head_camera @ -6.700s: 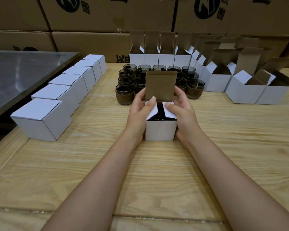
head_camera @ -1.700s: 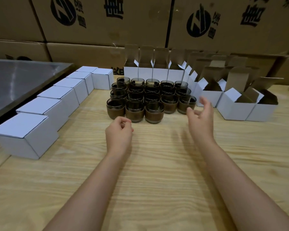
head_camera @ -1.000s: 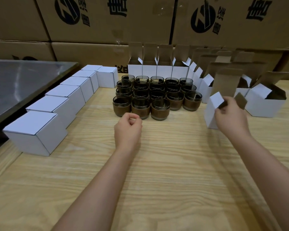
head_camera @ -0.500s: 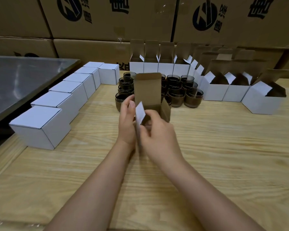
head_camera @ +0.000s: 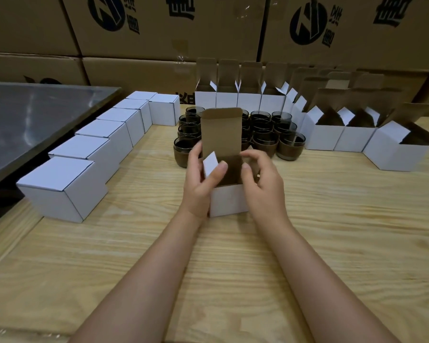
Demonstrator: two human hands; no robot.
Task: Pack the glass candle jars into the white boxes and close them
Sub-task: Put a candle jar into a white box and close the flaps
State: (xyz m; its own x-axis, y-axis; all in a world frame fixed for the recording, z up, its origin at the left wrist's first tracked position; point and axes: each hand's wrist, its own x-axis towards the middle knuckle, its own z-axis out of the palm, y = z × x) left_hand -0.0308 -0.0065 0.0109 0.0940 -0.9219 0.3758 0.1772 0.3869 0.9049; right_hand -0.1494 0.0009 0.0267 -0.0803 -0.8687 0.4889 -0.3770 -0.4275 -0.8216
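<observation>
Stacked brown cartons (head_camera: 159,28) wall off the back of your wooden bench (head_camera: 332,243), and the work on it looks partly done. Along the left edge, beside a grey metal surface (head_camera: 35,120), runs a row of closed white boxes (head_camera: 102,134); seven show, and I judge these to be packed, though nothing inside them can be seen. In the middle, near you, the open white box (head_camera: 229,201) stands on the bench between your hands. Your left hand (head_camera: 201,184) is wrapped round its left side with the thumb on the white side flap (head_camera: 210,163). Your right hand (head_camera: 263,184) curls round its right side, fingers at the flap there. The tall lid flap (head_camera: 221,134) stands upright, and the brown inside shows no jar. Just behind it waits the cluster of glass candle jars (head_camera: 265,142), partly hidden by that lid, none of them boxed. More empty boxes with raised lids (head_camera: 327,137) line the back and the right. So this box needs a jar, then its flaps and lid folded down, and most of the jars remain to be packed.
</observation>
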